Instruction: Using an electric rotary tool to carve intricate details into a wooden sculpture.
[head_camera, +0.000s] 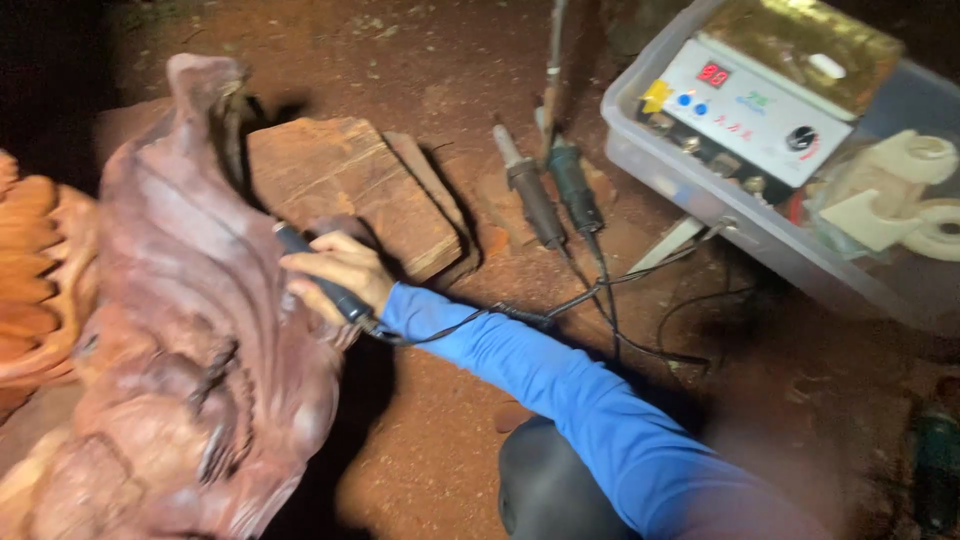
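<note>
My right hand (340, 272) grips a dark corded rotary handpiece (318, 280) and presses its tip against the right side of a large reddish-brown carved wooden sculpture (190, 330) with flowing ridges. My blue sleeve (560, 390) runs from the lower right. The tool's black cable (470, 320) trails right toward a control box. My left hand is out of sight.
A rough wooden block (350, 190) lies behind my hand. Two spare handpieces (550, 195) rest on the red dusty ground. A clear plastic bin (720, 210) at the upper right holds a white control unit (755, 105) and pale carved pieces (900, 190). An orange carving (35, 270) sits at the left edge.
</note>
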